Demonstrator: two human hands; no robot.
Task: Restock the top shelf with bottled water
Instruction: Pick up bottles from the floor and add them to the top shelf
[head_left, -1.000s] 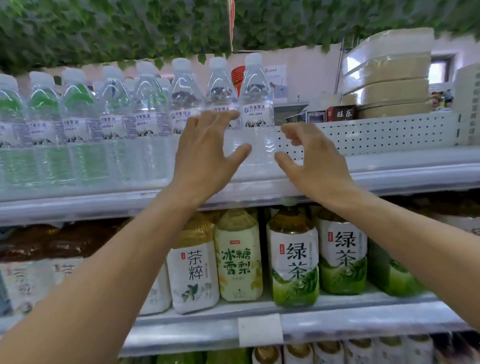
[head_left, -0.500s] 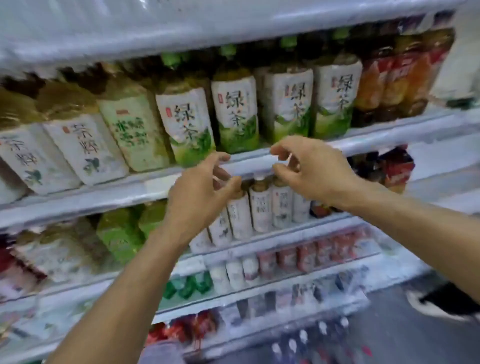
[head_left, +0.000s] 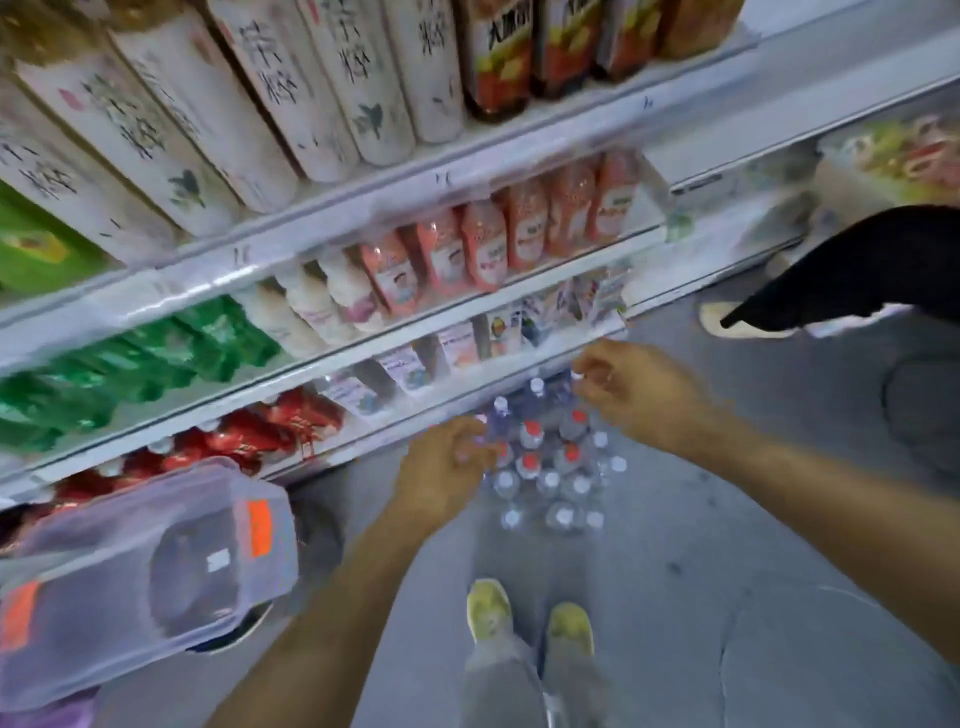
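A cluster of water bottles (head_left: 550, 467) stands on the grey floor in front of the lowest shelf, seen from above; several have white caps and a few have red caps. My left hand (head_left: 441, 470) hangs over the left side of the cluster with loosely curled fingers and holds nothing. My right hand (head_left: 636, 397) hovers over the cluster's far right corner, fingers also loosely curled and empty. The top shelf is out of view.
Shelves (head_left: 415, 343) of tea, pink drinks and green packs run along the left and top. A clear plastic box (head_left: 145, 577) with orange clips sits at lower left. My shoes (head_left: 530, 618) stand just behind the bottles. Another person's dark clothing (head_left: 857, 270) and shoe are at right.
The view swung down from the top shelf to the floor. Both hands dropped from the shelved bottles to just above the cluster of bottles on the floor.
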